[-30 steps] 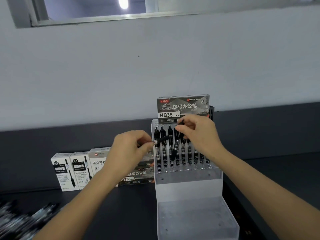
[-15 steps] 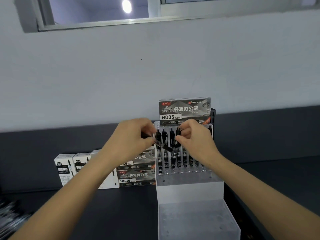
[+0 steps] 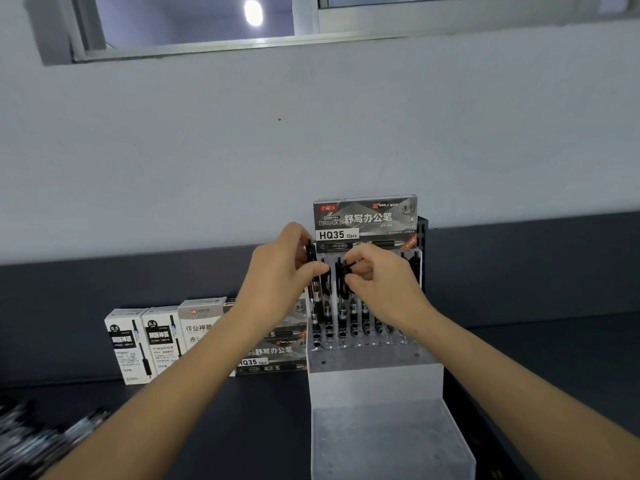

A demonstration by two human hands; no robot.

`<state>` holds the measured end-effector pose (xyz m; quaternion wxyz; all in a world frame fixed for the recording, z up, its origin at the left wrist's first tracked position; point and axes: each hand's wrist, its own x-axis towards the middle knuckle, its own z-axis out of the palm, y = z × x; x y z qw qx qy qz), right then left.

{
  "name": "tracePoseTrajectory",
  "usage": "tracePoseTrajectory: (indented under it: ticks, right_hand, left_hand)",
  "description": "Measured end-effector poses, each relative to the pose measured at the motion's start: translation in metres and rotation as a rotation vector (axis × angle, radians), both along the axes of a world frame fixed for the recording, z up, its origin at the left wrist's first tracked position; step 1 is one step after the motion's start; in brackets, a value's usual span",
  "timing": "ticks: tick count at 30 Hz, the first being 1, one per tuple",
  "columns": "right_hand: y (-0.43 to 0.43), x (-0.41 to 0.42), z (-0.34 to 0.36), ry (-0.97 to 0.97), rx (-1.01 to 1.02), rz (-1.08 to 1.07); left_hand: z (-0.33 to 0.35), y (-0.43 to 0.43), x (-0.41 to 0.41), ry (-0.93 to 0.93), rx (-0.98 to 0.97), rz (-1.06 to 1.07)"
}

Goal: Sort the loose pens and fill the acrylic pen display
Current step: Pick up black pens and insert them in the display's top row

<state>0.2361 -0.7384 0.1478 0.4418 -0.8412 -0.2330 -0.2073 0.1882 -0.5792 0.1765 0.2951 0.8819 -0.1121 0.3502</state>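
Head: both grips (image 3: 281, 268) (image 3: 381, 284) pinched on pens (image 3: 341, 289)

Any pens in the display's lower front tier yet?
No, the lower front tier holds no pens; the pens all stand in the upper rows behind it.

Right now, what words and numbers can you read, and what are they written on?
"HQ35 12pcs": sign card atop the pen display.
"舒写办公笔": same card, also the grey box.
"速干": the card's top right corner.
"0.5": two white boxes.
"作业神器": pale box beside them.
Smaller print: too blurred to read.
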Motion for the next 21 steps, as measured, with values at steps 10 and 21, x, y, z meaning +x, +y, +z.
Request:
tracePoseTrajectory:
  ticks: [10, 21]
  right_hand:
    - [0.004, 0.002, 0.001, -0.036, 0.024, -0.012]
    - [0.015, 0.004, 0.004, -0.072, -0.019, -0.108]
  left_hand:
    - [-0.026, 0.001, 0.014, -0.015, 0.104, -0.002]
    - [-0.012, -0.010, 0.025, -0.055, 0.319, 0.193]
